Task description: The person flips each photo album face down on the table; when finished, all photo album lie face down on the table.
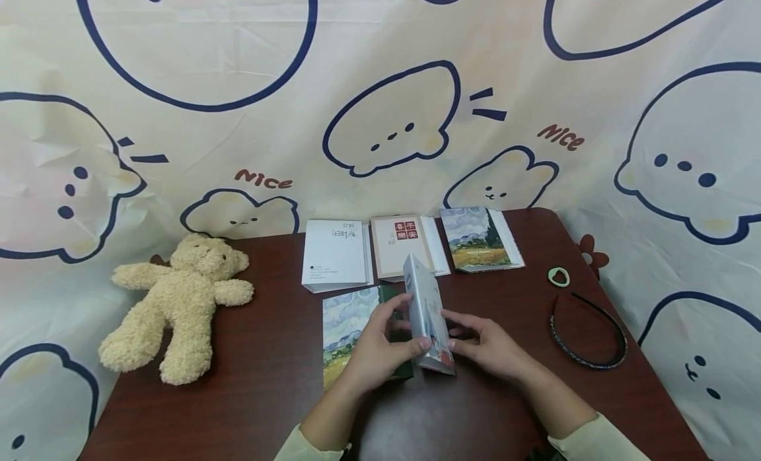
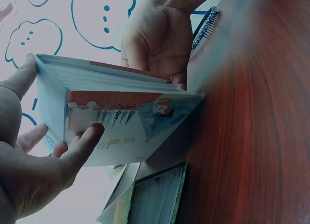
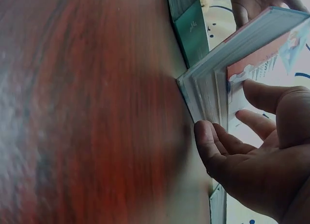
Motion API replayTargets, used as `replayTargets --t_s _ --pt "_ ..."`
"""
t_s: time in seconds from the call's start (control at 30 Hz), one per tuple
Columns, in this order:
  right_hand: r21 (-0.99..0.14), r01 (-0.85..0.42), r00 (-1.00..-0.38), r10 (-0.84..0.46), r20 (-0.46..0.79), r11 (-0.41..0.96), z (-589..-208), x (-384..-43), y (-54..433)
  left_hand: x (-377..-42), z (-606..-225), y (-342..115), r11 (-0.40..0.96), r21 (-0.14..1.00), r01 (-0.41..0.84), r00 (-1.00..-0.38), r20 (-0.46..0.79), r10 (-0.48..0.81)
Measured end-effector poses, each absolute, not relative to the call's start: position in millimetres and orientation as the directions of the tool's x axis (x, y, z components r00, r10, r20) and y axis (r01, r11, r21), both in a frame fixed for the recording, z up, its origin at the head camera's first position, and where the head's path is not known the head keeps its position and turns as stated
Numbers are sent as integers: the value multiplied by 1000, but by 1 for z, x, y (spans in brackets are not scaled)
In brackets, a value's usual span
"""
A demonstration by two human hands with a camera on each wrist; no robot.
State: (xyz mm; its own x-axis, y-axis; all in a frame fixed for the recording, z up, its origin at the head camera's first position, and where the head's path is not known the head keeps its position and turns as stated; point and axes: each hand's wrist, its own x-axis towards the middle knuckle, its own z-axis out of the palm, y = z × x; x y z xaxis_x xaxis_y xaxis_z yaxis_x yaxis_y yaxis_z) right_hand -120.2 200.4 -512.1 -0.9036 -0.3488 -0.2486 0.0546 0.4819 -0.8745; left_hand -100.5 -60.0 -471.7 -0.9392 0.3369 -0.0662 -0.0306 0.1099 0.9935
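A thick book (image 1: 429,319) with a pale spine and an illustrated red, white and blue cover stands tilted on edge between both hands. My left hand (image 1: 380,349) grips it at the spine side, thumb on one side and fingers on another. From the opposite side my right hand (image 1: 490,345) holds it, fingertips on the cover and at the page edge. The left wrist view shows its layered pages (image 2: 111,78) slightly fanned. Under the left hand lies a landscape-painting book (image 1: 351,329) with a dark green part, partly hidden by the hand and arm.
Along the back edge lie a white book (image 1: 334,253), a beige book with red characters (image 1: 399,249) and a landscape book (image 1: 475,240). A cream teddy bear (image 1: 184,309) lies left. A pale green hair tie (image 1: 559,277) and a dark headband (image 1: 594,362) lie right.
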Motion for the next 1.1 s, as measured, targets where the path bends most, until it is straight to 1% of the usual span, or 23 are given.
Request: replayTargets --t_s 0.2,0.43,0.63,0.77,0.9,1.1 --pt "-889 60 -904 -354 -241 454 -516 -117 195 -99 -468 -59 128 990 -54 -943 -92 320" --pt "-938 75 -889 -403 -217 340 -515 -114 190 -97 -465 -57 129 990 -48 -945 -87 315" --pt "-926 17 -909 -379 -171 378 -513 -113 189 -96 -464 -56 114 991 -63 -946 -96 309" --pt "-921 -36 -924 -364 -116 387 -509 -114 188 -95 -463 -55 85 995 -48 -947 -72 312" --pt "-911 -88 -932 -357 -68 402 -503 -115 187 -93 -464 -53 94 995 -33 -954 -59 295" --pt "-921 -91 -940 -337 -46 379 -492 -118 185 -94 -466 -50 99 994 -36 -956 -63 287"
